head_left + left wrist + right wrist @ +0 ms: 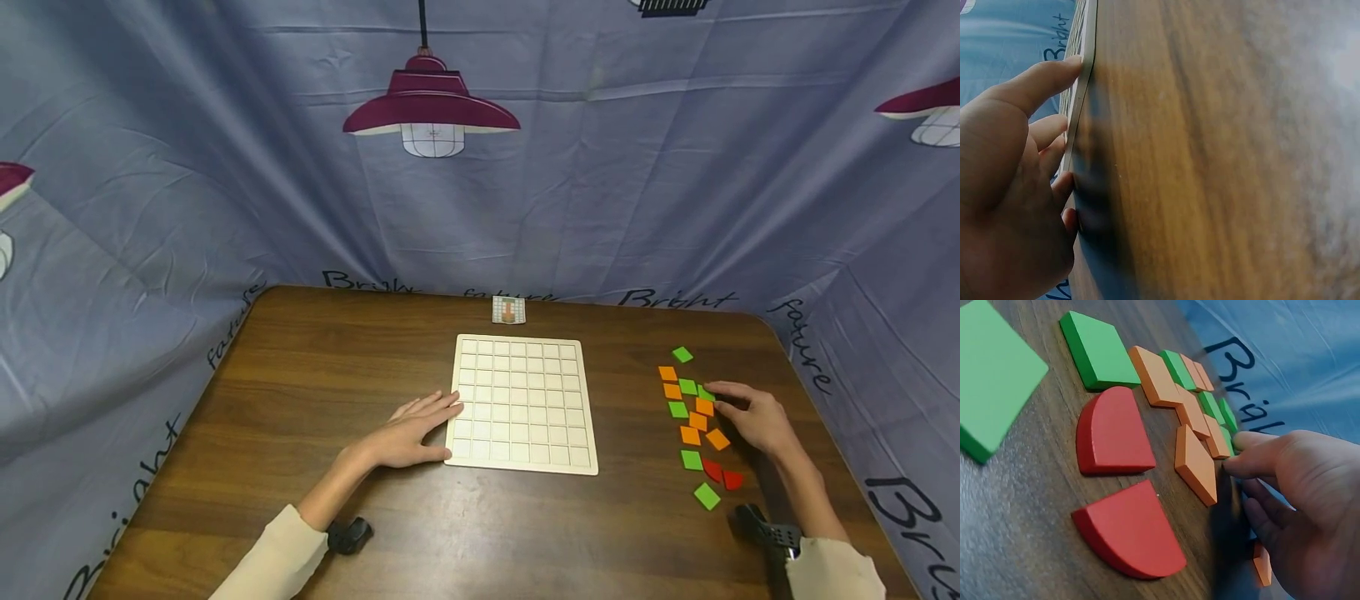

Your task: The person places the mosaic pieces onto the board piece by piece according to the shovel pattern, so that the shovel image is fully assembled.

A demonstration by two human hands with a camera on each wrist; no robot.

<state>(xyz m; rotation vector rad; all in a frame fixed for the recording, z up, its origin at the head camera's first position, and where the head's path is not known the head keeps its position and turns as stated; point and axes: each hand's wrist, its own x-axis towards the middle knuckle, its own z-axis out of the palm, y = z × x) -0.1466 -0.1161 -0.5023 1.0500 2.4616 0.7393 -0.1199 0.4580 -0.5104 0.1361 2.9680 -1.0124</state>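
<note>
A pale square board (452, 417) with a grid of shallow cells lies on the table. My left hand (411, 433) rests at its left side, fingers spread, fingertips on the rim; the left wrist view shows the thumb touching the board's edge (1089, 56). At the right, my right hand (759, 419) has its index finger and thumb at a green tile (705, 392), pinching its near corner. The fingers partly cover that tile in the right wrist view. An orange tile (704, 407) lies right beside the thumb. Another orange piece (1262, 562) shows below the curled fingers.
Loose green tiles (691, 460), orange tiles (717, 439) and two red quarter-round pieces (732, 480) lie around the right hand. A small patterned card (508, 310) is behind the board. A blue printed cloth (600, 208) hangs around the wooden table (337, 333).
</note>
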